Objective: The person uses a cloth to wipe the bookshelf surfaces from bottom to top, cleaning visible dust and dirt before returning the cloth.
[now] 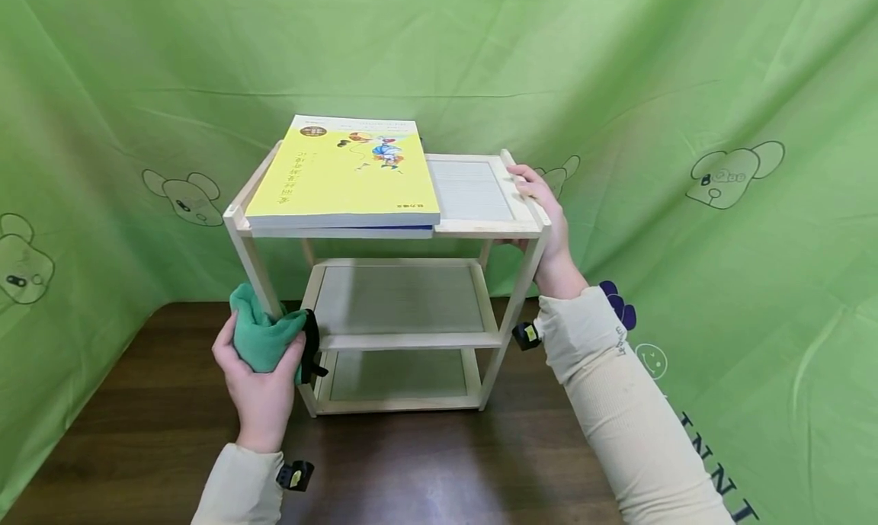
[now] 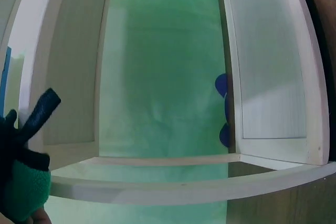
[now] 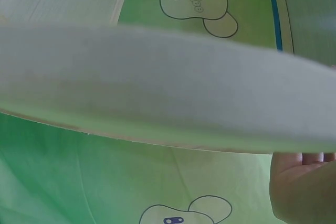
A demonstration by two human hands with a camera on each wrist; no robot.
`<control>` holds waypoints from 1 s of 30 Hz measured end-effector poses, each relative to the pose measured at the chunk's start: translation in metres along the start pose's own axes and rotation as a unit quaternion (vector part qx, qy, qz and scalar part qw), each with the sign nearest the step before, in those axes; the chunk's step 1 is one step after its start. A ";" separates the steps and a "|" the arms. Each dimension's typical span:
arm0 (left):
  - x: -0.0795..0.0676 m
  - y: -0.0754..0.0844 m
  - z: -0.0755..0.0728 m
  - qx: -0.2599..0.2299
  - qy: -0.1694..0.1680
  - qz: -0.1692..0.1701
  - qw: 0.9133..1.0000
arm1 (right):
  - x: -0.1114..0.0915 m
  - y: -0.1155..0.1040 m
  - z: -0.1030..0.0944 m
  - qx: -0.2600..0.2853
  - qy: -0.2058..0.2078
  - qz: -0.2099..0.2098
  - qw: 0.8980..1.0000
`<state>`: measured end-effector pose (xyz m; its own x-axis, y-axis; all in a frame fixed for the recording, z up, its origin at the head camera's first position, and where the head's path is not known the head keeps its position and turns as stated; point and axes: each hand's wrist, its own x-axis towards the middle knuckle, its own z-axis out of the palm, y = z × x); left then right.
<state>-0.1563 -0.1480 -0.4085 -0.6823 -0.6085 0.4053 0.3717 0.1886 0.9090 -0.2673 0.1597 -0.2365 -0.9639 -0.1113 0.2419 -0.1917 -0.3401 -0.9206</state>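
Note:
A white wooden three-tier shelf rack [image 1: 411, 342] stands in the middle of the head view. My left hand [image 1: 259, 392] grips a green plush cloth [image 1: 257, 342] that is pressed around the rack's front left leg [image 1: 254, 270]. A black strap [image 1: 311, 346] hangs from the cloth's right side. At the upper right, my right hand [image 1: 552, 224] holds the side rail of the top tier, fingers over it from outside. In the right wrist view that hand [image 3: 304, 187] is partly hidden behind a rail [image 3: 168, 87].
A yellow-covered book [image 1: 357, 167] lies on the top tier's left part, over another book with a blue edge [image 1: 391, 228]. The rack stands on a dark wooden surface [image 1: 432, 464]. A green curtain [image 1: 453, 52] with animal drawings hangs behind and at both sides.

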 end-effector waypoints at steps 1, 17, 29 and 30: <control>-0.001 0.000 0.000 0.002 0.007 0.002 1.000 | 0.000 0.000 0.000 0.001 0.002 0.001 1.000; -0.012 0.009 -0.002 0.007 0.041 0.059 0.997 | 0.000 0.000 -0.001 -0.007 0.010 0.000 1.000; -0.020 0.018 -0.007 -0.020 0.034 0.092 0.995 | 0.001 0.000 -0.001 0.005 -0.003 -0.001 1.000; -0.021 0.020 -0.006 -0.024 0.038 0.094 0.995 | 0.000 0.000 -0.001 0.001 -0.001 -0.001 1.000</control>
<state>-0.1309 -0.1359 -0.3990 -0.5485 -0.6231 0.5576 0.5195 0.2686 0.8112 -0.2679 0.1605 -0.2367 -0.9632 -0.1131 0.2437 -0.1926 -0.3418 -0.9198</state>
